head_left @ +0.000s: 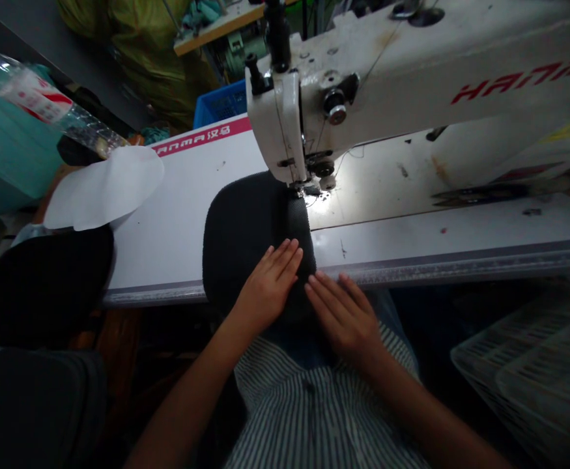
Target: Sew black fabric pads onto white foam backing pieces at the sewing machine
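Note:
A rounded black fabric panel [238,228] lies on the white sewing table, its right edge under the presser foot [298,191] of the sewing machine [392,85]. My left hand [270,283] rests flat on the panel, fingers stretched toward the needle. At the panel's right edge, near the table's front, my right hand [346,312] touches it with fingertips, its fingers extended. The panel's near end hangs over the table edge toward my lap. A lamp lights the needle area; the needle tip itself is hard to make out.
White cut pieces [109,189] lie at the table's left end, beside a plastic bottle [50,98]. More black panels [45,280] are stacked at left. A blue crate [220,104] stands behind the table, and a pale plastic basket [533,365] at lower right. Dark scissors [480,194] lie under the machine arm.

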A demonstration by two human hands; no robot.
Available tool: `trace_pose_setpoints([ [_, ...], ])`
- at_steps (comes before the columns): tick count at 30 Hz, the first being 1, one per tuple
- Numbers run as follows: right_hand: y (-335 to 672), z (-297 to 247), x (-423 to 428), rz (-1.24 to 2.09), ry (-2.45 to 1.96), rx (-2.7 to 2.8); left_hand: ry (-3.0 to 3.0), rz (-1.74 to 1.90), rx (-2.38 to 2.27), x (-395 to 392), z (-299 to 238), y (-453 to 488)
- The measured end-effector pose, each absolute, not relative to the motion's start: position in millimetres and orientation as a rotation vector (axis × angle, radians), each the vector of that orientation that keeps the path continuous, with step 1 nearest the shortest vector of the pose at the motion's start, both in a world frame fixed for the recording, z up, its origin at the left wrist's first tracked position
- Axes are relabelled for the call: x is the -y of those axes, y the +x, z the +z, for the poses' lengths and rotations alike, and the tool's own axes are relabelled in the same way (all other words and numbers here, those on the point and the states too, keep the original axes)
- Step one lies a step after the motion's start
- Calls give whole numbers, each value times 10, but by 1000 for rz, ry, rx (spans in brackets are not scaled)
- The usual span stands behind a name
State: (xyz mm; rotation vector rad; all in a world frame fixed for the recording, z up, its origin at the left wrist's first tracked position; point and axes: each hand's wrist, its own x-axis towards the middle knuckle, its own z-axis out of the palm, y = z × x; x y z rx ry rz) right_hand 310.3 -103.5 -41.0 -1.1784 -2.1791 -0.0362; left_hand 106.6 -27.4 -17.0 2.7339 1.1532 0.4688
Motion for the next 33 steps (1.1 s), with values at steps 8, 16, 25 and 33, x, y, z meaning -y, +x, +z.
trace_pose_setpoints([
  [8, 3117, -367, 1023, 8, -1182, 2176, 2825, 272, -1110, 199, -77, 1127],
  [16, 3128, -146, 890, 8, -1235, 2296, 2879, 298, -1206, -112, 71, 1329],
  [25, 3077, -88, 264, 17, -1222, 2315, 2914, 277, -1154, -769, 57, 1302],
  [33, 3078, -73, -235, 37, -1290, 2307, 2910, 374, -997, -1001, 6, 1175],
])
